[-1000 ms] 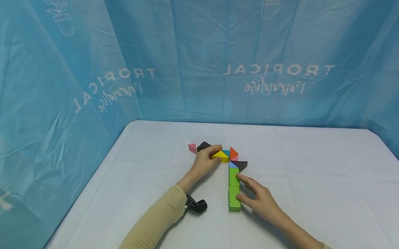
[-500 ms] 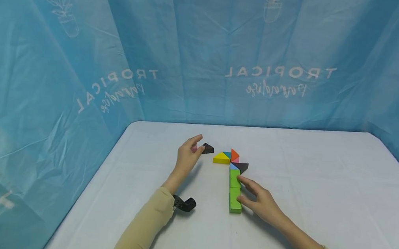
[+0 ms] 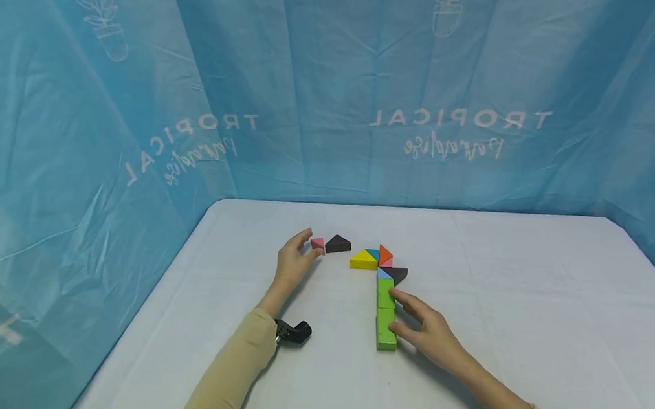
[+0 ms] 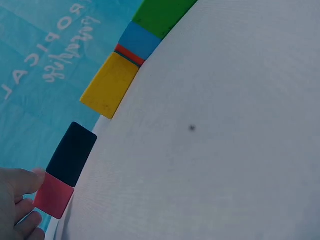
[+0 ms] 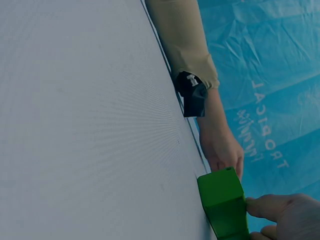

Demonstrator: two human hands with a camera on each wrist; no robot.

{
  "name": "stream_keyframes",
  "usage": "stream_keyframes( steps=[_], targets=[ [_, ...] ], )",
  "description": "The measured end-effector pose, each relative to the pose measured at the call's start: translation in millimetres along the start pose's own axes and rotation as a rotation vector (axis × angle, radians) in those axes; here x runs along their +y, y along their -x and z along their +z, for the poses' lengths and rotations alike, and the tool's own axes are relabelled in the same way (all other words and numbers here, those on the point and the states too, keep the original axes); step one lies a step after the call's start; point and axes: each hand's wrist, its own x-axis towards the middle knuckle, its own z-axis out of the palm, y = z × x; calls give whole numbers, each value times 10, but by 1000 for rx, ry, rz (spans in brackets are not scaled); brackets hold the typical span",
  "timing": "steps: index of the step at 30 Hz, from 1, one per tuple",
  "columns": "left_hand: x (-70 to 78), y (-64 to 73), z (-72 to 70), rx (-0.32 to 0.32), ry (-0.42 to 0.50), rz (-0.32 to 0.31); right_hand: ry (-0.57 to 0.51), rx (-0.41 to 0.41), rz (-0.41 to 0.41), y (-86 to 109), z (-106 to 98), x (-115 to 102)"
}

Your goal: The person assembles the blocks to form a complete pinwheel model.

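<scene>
In the head view my left hand (image 3: 292, 261) is at a small pink triangular block (image 3: 317, 243), its thumb in front and fingers behind. The left wrist view shows the thumb at the edge of the pink block (image 4: 55, 195); firm contact is hard to tell. Right beside it lies a black triangular block (image 3: 338, 244). My right hand (image 3: 430, 330) rests thumb and fingertips along the right side of two green blocks (image 3: 386, 313) laid end to end. Beyond them sit a light blue block (image 3: 384, 274) and another black block (image 3: 397, 273).
A yellow triangular block (image 3: 363, 260), a teal one (image 3: 372, 254), an orange one (image 3: 385, 254) and a second pink one (image 3: 386, 262) lie together past the green pieces. Everything sits on a white-covered table (image 3: 503, 272). A blue printed curtain (image 3: 337, 88) hangs behind.
My left hand has moved left, from the yellow block past the left black block to the pink one. That black block now sits slightly farther from the yellow. My right hand stays put.
</scene>
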Motion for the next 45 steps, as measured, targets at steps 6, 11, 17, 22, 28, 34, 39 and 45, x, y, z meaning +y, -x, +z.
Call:
stream_keyframes(
  steps=[6, 11, 17, 22, 28, 34, 39, 45],
  targets=[
    [-12, -9, 41, -34, 4, -51, 17, 4, -18, -8, -8, 15],
    [-19, -25, 91, -45, -2, -46, 6, 1, -9, -7, -11, 19],
    [-11, -26, 140, -32, 7, -10, -9, -6, -18, 1, -13, 13],
    [-2, -34, 150, -37, -3, -3, -11, -4, -18, 1, -12, 10],
    [11, -15, 106, -51, 14, -18, 3, -5, -28, 0, -12, 24],
    [-2, 8, 56, -70, 6, -10, 10, 3, -39, 0, -23, 14],
    [6, 37, 30, -97, -23, -4, 1, -3, -28, 1, -22, 8],
    [-1, 65, 14, -106, -27, 3, -6, -6, -15, 4, -3, -3]
  ],
)
